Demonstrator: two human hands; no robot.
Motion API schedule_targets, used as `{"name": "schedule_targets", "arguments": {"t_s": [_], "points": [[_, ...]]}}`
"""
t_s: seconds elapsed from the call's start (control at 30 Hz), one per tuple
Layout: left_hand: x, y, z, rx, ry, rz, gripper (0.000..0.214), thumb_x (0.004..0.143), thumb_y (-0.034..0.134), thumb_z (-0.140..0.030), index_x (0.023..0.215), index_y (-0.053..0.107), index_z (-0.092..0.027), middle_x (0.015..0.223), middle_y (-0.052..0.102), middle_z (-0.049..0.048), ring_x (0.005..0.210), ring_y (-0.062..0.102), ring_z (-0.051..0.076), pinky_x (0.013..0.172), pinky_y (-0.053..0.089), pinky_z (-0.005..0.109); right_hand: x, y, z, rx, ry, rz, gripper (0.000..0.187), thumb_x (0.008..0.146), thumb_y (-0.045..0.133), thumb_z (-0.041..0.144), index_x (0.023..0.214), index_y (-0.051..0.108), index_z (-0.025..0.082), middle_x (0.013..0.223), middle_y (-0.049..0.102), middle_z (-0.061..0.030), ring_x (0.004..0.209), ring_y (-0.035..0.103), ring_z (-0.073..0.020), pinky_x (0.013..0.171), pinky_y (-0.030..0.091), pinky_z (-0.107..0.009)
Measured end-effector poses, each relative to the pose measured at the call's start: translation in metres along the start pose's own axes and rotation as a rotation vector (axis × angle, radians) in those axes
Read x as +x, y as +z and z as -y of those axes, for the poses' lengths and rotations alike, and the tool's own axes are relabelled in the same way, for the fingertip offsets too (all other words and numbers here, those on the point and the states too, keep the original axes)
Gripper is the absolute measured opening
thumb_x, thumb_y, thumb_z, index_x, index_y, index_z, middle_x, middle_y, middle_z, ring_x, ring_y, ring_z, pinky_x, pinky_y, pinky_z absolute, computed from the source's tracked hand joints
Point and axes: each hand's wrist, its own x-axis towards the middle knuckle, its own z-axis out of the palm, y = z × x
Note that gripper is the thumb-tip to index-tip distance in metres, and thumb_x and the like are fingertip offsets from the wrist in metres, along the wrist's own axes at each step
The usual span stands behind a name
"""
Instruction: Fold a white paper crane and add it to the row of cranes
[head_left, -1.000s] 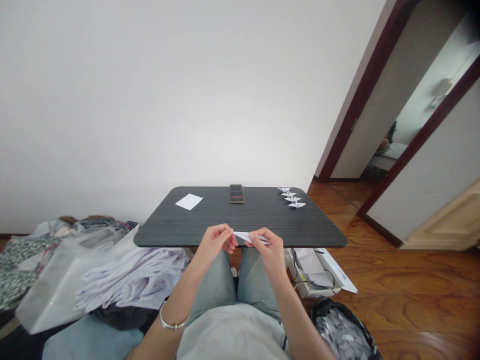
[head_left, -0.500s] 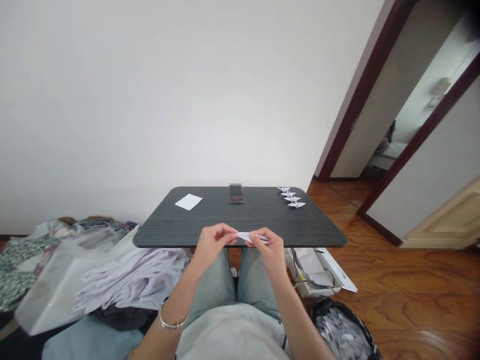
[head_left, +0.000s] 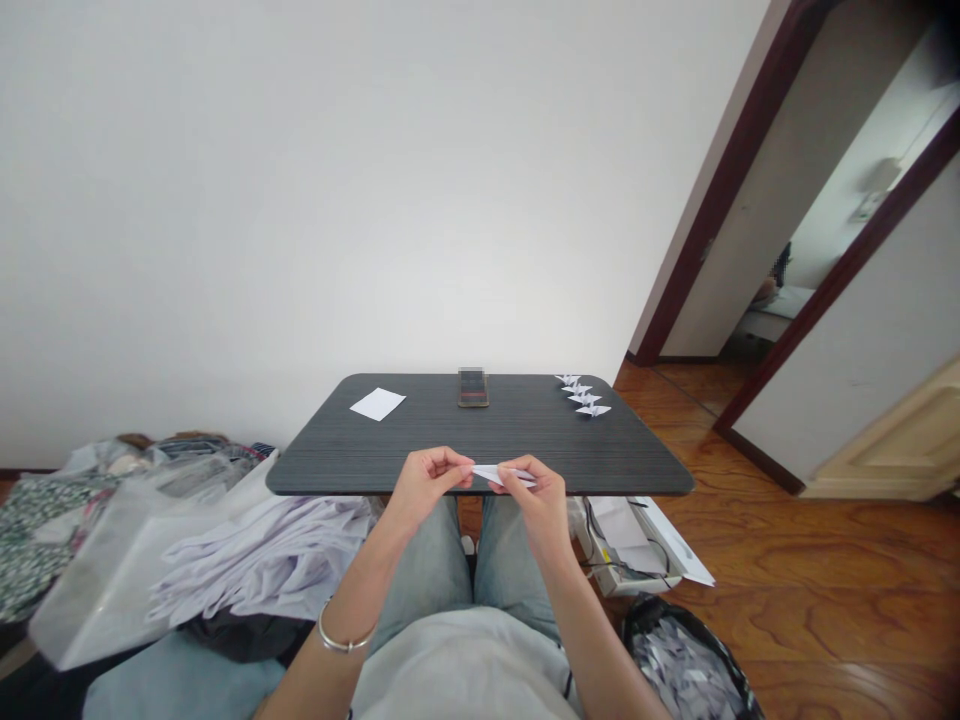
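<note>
A narrow folded white paper [head_left: 487, 472] is held between my two hands, just above the table's near edge. My left hand [head_left: 429, 484] pinches its pointed left end between thumb and fingertips. Around its right part, my right hand [head_left: 536, 488] is closed, thumb on top, hiding some of the folds. At the table's far right stand several white folded paper cranes [head_left: 589, 398] in a slanting row. A flat white square of paper [head_left: 378, 403] lies at the far left.
The dark table [head_left: 360, 450] stands against a white wall. A phone [head_left: 473, 387] is at its back edge. Clothes [head_left: 270, 555] and plastic bags are heaped at left. A white box [head_left: 626, 545] with cables and a black bag [head_left: 686, 665] of paper scraps sit at right.
Hardly anything differs. My right hand has shifted very slightly to the left on the folded paper; both hands keep their grip.
</note>
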Motion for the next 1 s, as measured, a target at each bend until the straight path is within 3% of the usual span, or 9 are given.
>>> {"name": "schedule_targets", "arguments": {"t_s": [0.3,1.0], "points": [[-0.0008,0.0006,-0.0002,-0.07,-0.055,-0.026,0.02,0.058,0.076,-0.027,0.069,0.068,-0.012,0.061,0.067,0.0018,0.058,0.06,0.012,0.064,0.049,0.024,-0.0005,0.0008,-0.0008,0.013,0.013,-0.003,0.016,0.067,0.069,0.031,0.065,0.06,0.017,0.057,0.064,0.0007,0.055,0.062,-0.0152,0.057,0.05,-0.026],[-0.0033,0.0049,0.0009,-0.08,-0.046,0.076,0.018,0.062,0.073,-0.027,0.066,0.065,-0.012,0.057,0.064,0.0005,0.055,0.057,0.01,0.062,0.047,0.023,-0.0035,0.0029,-0.0035,-0.009,-0.05,-0.034,0.015,0.069,0.068,0.03,0.067,0.059,0.018,0.059,0.062,0.0012,0.055,0.059,-0.0149,0.055,0.048,-0.026]]}}
